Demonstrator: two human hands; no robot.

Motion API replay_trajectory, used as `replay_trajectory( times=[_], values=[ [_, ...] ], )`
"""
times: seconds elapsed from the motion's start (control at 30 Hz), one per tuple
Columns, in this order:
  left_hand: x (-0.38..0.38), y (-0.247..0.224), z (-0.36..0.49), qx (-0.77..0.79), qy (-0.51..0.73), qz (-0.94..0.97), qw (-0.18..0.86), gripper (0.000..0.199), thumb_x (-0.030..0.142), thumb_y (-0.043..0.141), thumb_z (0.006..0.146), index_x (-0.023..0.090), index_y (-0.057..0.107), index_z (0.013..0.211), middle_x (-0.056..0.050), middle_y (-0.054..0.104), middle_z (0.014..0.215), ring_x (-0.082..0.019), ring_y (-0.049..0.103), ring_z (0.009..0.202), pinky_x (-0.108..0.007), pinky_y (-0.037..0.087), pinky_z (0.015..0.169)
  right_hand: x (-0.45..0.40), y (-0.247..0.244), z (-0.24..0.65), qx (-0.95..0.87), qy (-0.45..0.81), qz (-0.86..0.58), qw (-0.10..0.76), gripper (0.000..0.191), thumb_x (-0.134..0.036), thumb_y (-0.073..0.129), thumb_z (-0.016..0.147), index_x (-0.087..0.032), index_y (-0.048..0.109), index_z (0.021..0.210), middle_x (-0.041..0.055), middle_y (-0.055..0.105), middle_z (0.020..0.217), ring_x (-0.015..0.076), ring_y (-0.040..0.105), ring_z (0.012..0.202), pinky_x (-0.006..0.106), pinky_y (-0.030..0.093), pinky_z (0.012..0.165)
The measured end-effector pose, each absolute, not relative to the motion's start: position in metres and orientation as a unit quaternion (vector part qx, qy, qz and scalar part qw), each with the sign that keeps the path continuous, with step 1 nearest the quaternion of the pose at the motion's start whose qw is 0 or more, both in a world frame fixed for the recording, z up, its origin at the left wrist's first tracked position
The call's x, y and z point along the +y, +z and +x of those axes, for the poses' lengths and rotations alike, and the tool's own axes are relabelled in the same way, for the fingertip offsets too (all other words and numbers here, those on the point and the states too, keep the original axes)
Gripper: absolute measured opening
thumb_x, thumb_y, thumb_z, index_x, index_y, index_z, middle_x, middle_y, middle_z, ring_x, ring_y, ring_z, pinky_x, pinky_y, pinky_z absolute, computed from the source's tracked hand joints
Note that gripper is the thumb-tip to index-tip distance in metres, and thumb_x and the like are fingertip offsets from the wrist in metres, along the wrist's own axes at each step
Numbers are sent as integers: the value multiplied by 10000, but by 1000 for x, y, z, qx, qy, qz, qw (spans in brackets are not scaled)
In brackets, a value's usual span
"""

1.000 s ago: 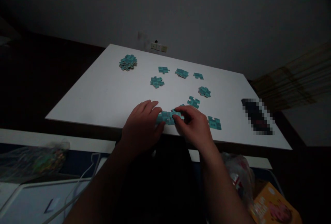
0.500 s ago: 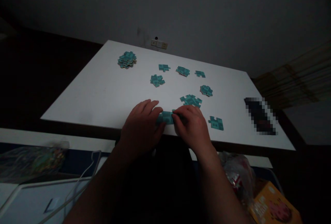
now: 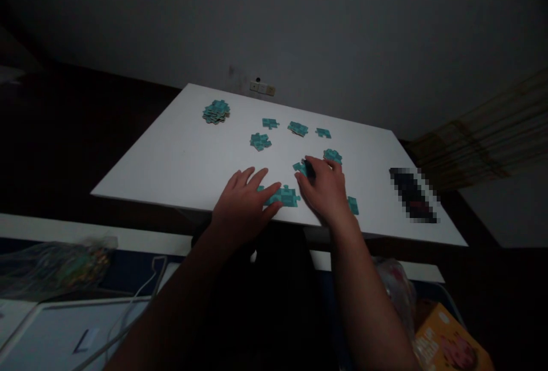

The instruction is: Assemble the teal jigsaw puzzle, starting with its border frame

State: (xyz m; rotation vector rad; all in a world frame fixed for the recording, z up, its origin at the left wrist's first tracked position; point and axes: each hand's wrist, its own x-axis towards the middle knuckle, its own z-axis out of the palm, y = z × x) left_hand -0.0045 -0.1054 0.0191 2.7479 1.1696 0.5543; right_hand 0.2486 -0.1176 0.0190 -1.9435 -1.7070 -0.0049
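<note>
My left hand [image 3: 242,202] lies with its fingers spread at the near edge of the table. Its thumb and index finger rest over a strip of joined teal puzzle pieces [image 3: 287,196], covering the strip's left part. To the right, my right hand [image 3: 324,188] arches over some loose teal puzzle pieces [image 3: 300,168], thumb and index finger apart around them. The palm hides most of these pieces, and I cannot see a piece lifted. Another puzzle piece [image 3: 353,205] shows partly from behind my right wrist. A small pile of pieces [image 3: 333,156] lies just beyond the right fingers.
On the white table [image 3: 171,160] stands a stack of puzzle pieces [image 3: 216,112] at far left. Small groups lie mid-table [image 3: 260,141] and farther back [image 3: 298,128]. A blurred dark object [image 3: 413,195] is at right. Below sit an orange box [image 3: 451,339] and a plastic bag [image 3: 396,285].
My right hand has left the strip and moved right and away, over the loose pieces. My left fingers have spread, uncovering more of the strip. The camera view has shifted slightly.
</note>
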Motion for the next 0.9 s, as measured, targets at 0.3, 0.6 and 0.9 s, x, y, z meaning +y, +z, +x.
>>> replay_trajectory(
  times=[0.3, 0.6, 0.9],
  values=[
    [-104, 19, -19, 381, 158, 909, 56, 470, 371, 618, 1166, 302, 690, 1625, -141, 580, 1798, -435, 528, 1679, -736, 460, 1330, -133, 26, 255, -646, 58, -619, 443, 335, -328, 619, 1043, -258, 795, 1318, 144, 819, 1363, 342, 750, 1314, 577, 589, 1197],
    [-112, 28, -20, 433, 171, 884, 31, 570, 458, 594, 1147, 173, 599, 1642, -235, 561, 1792, -488, 467, 1710, -788, 356, 1385, -140, 35, 254, -703, 218, -573, 360, 306, -303, 632, 1025, -295, 808, 1276, 62, 872, 1223, 291, 801, 1087, 511, 636, 1008],
    [-144, 6, -42, 462, 217, 859, 26, 642, 386, 559, 1152, 220, 429, 1758, -221, 593, 1767, -447, 534, 1675, -703, 452, 1358, -141, 35, 250, -727, 192, -558, 350, 302, -286, 584, 1077, -294, 796, 1291, 77, 839, 1302, 297, 773, 1235, 532, 610, 1128]
  ],
)
